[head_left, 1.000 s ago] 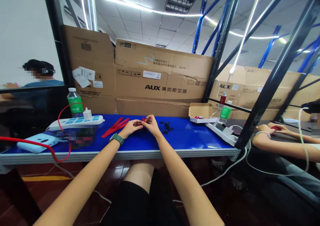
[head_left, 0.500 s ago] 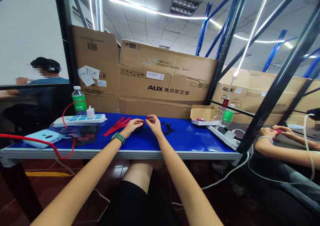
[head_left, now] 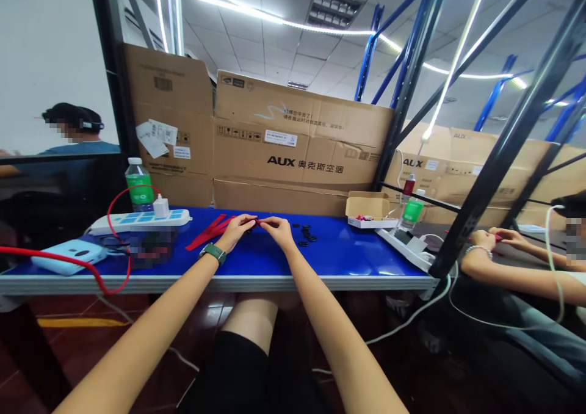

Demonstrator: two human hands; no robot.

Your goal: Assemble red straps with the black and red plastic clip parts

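My left hand (head_left: pixel 235 232), with a green watch at the wrist, is closed on a red fabric strip (head_left: pixel 257 222) just above the blue table. On the strip's other side my right hand (head_left: pixel 276 231) pinches it, fingertips close to those of the left. Most of the strip is hidden by the fingers. A small dark piece shows beneath the left fingertips, too small to make out. More red strips (head_left: pixel 201 237) lie left of my left hand. Several small black buckle-like pieces (head_left: pixel 306 234) are scattered right of my right hand.
A power strip (head_left: pixel 137 220), a light-blue box-shaped device (head_left: pixel 68 256) and a bottle (head_left: pixel 139 185) stand at the left. An open small carton (head_left: pixel 370 209) and another power strip (head_left: pixel 403 249) are at the right. A co-worker's hands (head_left: pixel 499 240) work beyond the post.
My hands have come closer together, the right moving left to meet the left at the red strip. The whole view has shifted slightly.
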